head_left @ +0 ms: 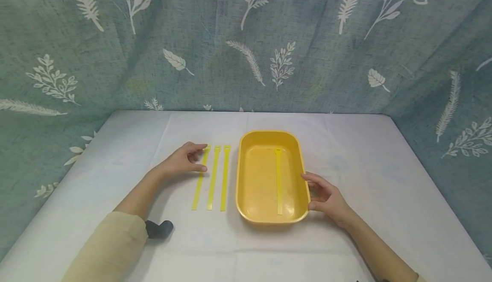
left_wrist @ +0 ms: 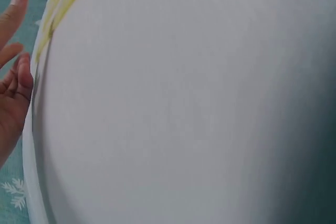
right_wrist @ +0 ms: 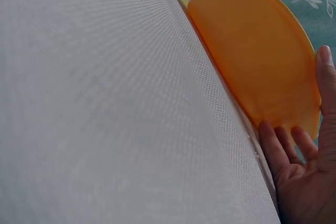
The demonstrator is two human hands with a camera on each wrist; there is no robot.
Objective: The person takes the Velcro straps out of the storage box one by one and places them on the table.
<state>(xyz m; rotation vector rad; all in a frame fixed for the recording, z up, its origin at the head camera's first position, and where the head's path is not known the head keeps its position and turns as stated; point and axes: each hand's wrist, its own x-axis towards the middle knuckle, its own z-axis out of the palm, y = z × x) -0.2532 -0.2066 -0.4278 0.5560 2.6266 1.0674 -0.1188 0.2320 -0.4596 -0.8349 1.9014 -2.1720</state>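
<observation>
Three flat yellow straps with slotted heads lie side by side on the white cloth: a left one (head_left: pixel 197 190), a middle one (head_left: pixel 213 179) and a right one (head_left: pixel 224 179). My left hand (head_left: pixel 184 160) is over the left strap, index fingertip by its head and thumb lower down, well apart; I cannot tell if they touch it. A fourth strap (head_left: pixel 279 183) lies inside a yellow tray (head_left: pixel 255 179). Against the tray's right side rests my right hand (head_left: pixel 326 198), thumb and fingers spread along the rim and outer wall (right_wrist: pixel 257 51).
A white cloth (head_left: pixel 238 252) covers the table. Behind it and at both sides hangs a green-blue curtain (head_left: pixel 215 55) with white leaf prints. A dark piece (head_left: pixel 159 230) sticks out by the left sleeve (head_left: pixel 111 243).
</observation>
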